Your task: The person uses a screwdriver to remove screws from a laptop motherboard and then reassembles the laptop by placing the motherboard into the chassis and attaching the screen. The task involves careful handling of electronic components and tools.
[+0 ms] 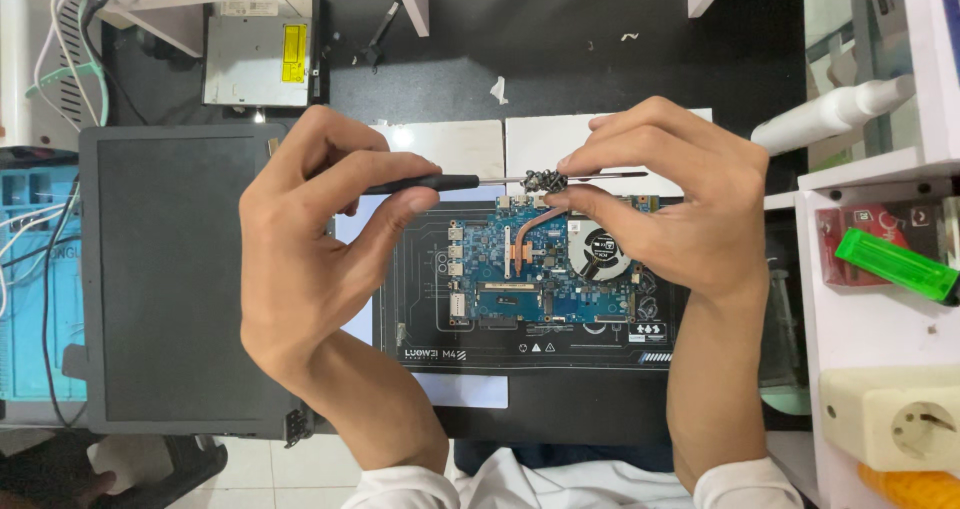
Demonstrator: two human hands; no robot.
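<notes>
My left hand [315,234] grips a thin black-handled screwdriver [440,182] held level, its metal shaft pointing right. A cluster of small dark screws [543,180] clings to the shaft. My right hand [665,194] pinches that cluster between thumb and fingertips. Both hands hover above a blue laptop circuit board [530,279] with a copper heat pipe [530,231] and a round fan [597,249], which lies on a black work mat [420,309].
A dark laptop case panel [165,279] lies at the left, a silver optical drive [258,54] at the back. White tiles [470,144] sit behind the board. A white shelf at the right holds a green lighter [897,264] and a cream socket block [890,419].
</notes>
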